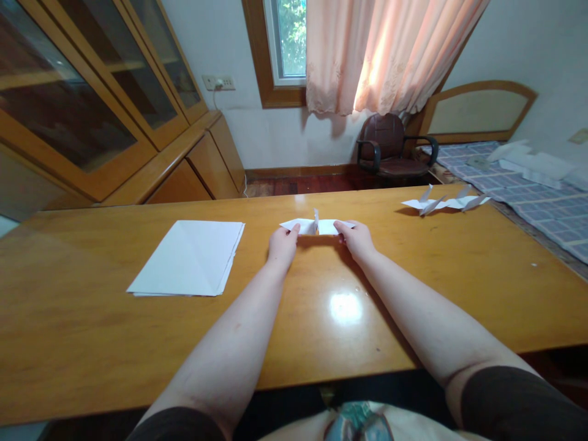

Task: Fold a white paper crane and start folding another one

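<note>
Between my two hands is a folded white paper crane (pixel 327 227), its wings spread to either side and a narrow point standing up in the middle. My left hand (pixel 283 246) pinches the left wing, thumb on top. On the other side my right hand (pixel 357 240) grips the right wing the same way. The fingers beneath the paper are mostly hidden. Two similar folded paper cranes (pixel 445 202) rest at the table's far right. To the left lies a stack of square white paper (pixel 188 257), the top sheet showing a faint diagonal crease.
The wooden table (pixel 294 343) runs across the whole view. Beyond it stand a glass-fronted cabinet (pixel 151 122) at left, a dark red armchair (pixel 390 147) under the curtain (pixel 367 55), and a bed (pixel 519 177) at right.
</note>
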Demonstrator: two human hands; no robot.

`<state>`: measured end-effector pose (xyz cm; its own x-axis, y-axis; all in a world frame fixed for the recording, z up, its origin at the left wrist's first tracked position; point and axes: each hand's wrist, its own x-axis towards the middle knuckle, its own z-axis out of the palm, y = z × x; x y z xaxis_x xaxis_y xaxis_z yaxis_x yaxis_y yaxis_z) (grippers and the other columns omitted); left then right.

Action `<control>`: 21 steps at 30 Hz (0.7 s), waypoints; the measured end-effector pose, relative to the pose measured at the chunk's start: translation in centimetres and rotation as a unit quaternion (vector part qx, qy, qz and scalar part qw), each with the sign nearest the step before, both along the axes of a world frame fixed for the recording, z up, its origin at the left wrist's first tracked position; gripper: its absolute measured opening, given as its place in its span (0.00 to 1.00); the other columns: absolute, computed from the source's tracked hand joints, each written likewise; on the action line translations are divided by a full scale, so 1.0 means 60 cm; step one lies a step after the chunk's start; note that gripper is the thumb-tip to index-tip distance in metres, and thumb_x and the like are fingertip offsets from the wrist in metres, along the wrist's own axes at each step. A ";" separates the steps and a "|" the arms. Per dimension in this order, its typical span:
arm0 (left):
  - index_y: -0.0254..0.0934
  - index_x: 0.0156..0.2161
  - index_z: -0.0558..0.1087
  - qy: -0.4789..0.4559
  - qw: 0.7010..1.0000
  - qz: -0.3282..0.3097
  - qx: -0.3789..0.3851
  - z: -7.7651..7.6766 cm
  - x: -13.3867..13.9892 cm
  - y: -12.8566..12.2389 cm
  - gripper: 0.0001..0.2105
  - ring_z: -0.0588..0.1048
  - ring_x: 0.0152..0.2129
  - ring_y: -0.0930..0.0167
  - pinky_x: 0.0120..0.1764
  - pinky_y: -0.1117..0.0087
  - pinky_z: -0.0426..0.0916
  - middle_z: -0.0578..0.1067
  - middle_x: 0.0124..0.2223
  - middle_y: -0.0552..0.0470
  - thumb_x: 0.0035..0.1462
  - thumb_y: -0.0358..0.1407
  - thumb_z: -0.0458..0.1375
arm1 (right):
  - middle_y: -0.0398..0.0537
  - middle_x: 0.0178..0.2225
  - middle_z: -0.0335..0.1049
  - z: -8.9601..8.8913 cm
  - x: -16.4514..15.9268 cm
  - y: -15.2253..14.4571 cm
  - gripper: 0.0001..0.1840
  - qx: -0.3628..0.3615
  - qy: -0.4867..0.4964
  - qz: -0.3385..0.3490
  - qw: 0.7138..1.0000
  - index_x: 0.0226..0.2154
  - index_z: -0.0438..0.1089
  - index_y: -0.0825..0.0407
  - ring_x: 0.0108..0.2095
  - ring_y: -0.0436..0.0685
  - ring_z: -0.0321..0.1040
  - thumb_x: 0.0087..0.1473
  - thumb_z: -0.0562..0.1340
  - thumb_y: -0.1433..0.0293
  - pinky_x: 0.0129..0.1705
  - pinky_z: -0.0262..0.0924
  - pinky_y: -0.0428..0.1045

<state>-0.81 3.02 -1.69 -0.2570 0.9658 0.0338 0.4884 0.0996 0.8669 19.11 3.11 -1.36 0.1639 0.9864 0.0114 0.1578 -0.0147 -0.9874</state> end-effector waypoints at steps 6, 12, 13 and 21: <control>0.34 0.25 0.73 0.005 1.000 -0.001 0.001 -0.001 -0.001 0.000 0.20 0.72 0.25 0.67 0.29 0.69 0.61 0.76 0.26 0.46 0.52 0.51 0.52 | 0.41 0.12 0.60 -0.002 0.000 -0.001 0.18 0.011 0.002 0.001 1.000 0.16 0.65 0.53 0.16 0.48 0.54 0.45 0.62 0.57 0.20 0.48 0.46; 0.35 0.25 0.73 -0.003 1.000 -0.001 0.005 -0.005 -0.002 0.001 0.20 0.72 0.24 0.66 0.29 0.69 0.62 0.75 0.25 0.47 0.51 0.51 0.52 | 0.41 0.12 0.60 0.001 -0.001 -0.003 0.18 0.005 0.002 0.001 1.000 0.16 0.65 0.53 0.15 0.49 0.54 0.45 0.62 0.57 0.20 0.49 0.46; 0.35 0.25 0.73 -0.007 1.000 -0.002 0.008 -0.006 -0.003 0.001 0.20 0.73 0.25 0.66 0.29 0.69 0.62 0.75 0.26 0.46 0.51 0.51 0.53 | 0.41 0.12 0.60 0.000 -0.001 -0.003 0.18 0.005 0.002 0.001 1.000 0.16 0.65 0.53 0.15 0.49 0.54 0.45 0.62 0.56 0.20 0.49 0.46; 0.33 0.32 0.75 -0.038 0.998 -0.027 0.046 0.004 0.003 -0.006 0.17 0.74 0.29 0.66 0.33 0.69 0.65 0.78 0.31 0.45 0.52 0.47 0.55 | 0.41 0.13 0.62 -0.004 -0.004 -0.001 0.16 -0.007 0.020 0.017 1.000 0.18 0.63 0.51 0.15 0.49 0.55 0.44 0.62 0.57 0.18 0.49 0.46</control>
<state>-0.61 2.65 -1.47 -0.2101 0.9720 0.1050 0.4232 -0.0064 0.9060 18.86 3.06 -1.60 0.1297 0.9915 -0.0080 0.1192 -0.0236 -0.9926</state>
